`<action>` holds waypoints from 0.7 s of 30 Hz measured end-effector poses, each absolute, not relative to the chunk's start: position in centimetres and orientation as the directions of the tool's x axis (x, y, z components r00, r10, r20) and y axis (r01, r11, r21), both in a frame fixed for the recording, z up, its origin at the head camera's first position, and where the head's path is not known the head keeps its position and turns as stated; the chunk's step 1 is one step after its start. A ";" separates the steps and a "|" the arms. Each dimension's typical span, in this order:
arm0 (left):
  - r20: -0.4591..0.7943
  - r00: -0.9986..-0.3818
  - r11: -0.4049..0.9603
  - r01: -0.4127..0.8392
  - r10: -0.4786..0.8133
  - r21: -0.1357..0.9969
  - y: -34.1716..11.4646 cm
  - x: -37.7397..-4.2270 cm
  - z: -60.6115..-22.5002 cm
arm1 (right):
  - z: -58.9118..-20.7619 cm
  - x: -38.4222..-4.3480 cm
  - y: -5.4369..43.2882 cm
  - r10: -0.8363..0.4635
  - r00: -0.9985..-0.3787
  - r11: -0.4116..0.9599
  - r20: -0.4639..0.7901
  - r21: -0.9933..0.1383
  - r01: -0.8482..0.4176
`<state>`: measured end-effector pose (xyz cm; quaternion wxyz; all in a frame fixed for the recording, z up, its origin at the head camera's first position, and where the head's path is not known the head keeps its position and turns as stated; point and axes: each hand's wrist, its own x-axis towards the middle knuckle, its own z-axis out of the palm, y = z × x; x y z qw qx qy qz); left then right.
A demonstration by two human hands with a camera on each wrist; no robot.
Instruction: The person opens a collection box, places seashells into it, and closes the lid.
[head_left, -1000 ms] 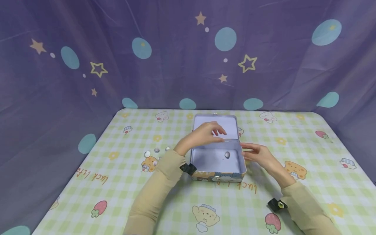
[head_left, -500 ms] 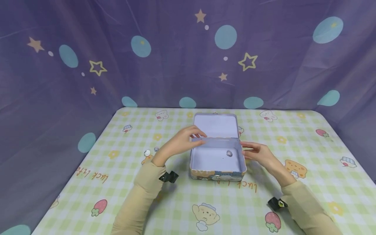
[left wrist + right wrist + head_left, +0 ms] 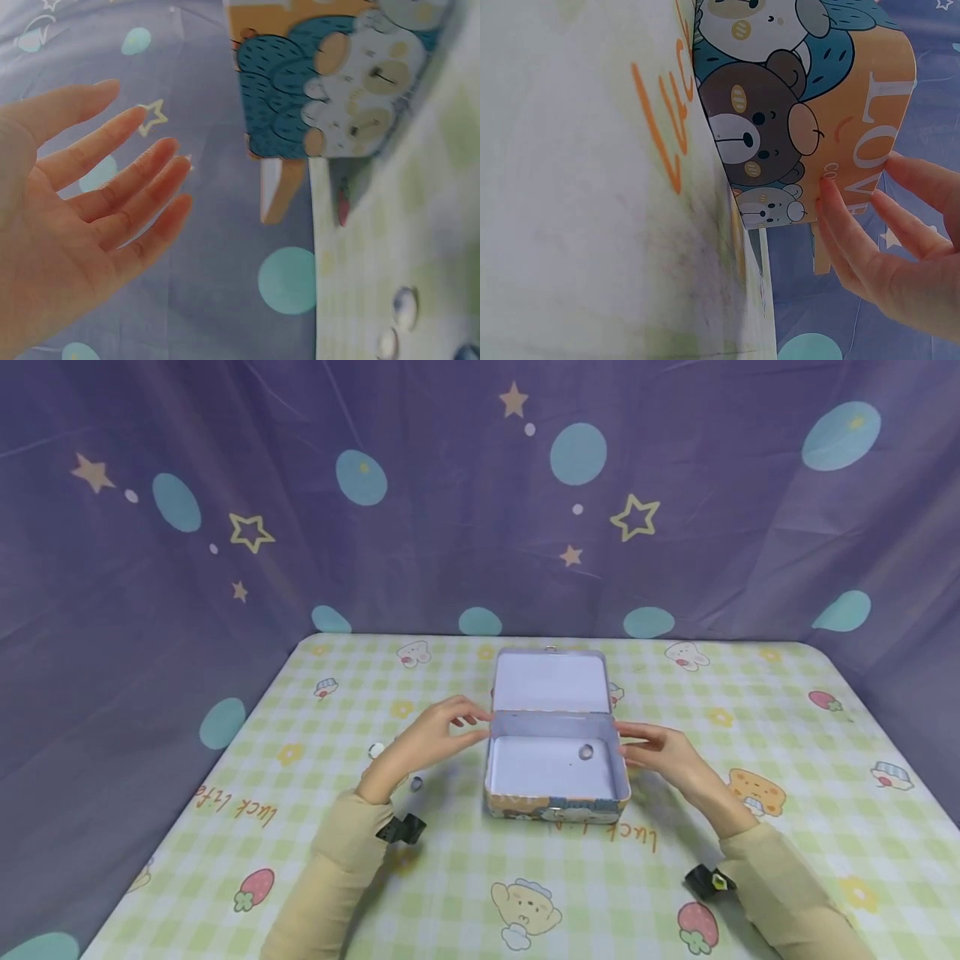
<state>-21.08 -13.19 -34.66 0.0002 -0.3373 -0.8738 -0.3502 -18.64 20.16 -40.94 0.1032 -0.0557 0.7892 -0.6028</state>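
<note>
A hinged tin box with printed bears stands on the cloth, its lid folded back. One small shiny rounded piece lies on its floor, toward the right. My left hand is just outside the box's left side; the left wrist view shows its fingers spread, holding nothing. On the opposite side, my right hand touches the outer wall with extended fingertips, as the right wrist view shows with its fingers against the printed side.
Loose shiny pieces lie left of the box, one pale piece and one darker piece near my left wrist; that arm may hide others. A checked cloth covers the table. Behind hangs a purple curtain.
My left hand has moved left from above the box to outside its left side. The piece in the box has shifted slightly. My right hand has stayed at the right wall.
</note>
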 end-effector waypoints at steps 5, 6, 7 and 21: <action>0.214 -0.791 0.550 0.565 0.573 0.615 -14.1 -21.1 -35.6 | -41.0 -18.6 20.2 -0.210 -0.972 0.271 -0.102 -0.962 0.042; 0.211 -0.794 0.555 0.562 0.571 0.614 -14.3 -21.2 -35.8 | -41.0 -18.6 20.2 -0.209 -0.972 0.273 -0.102 -0.961 0.043; 0.206 -0.797 0.561 0.557 0.567 0.612 -14.5 -21.2 -36.0 | -41.0 -18.6 20.2 -0.209 -0.972 0.273 -0.103 -0.961 0.043; 0.091 -0.831 0.645 0.491 0.549 0.586 -17.1 -22.0 -38.0 | -41.0 -18.6 20.2 -0.208 -0.974 0.267 -0.090 -0.963 0.032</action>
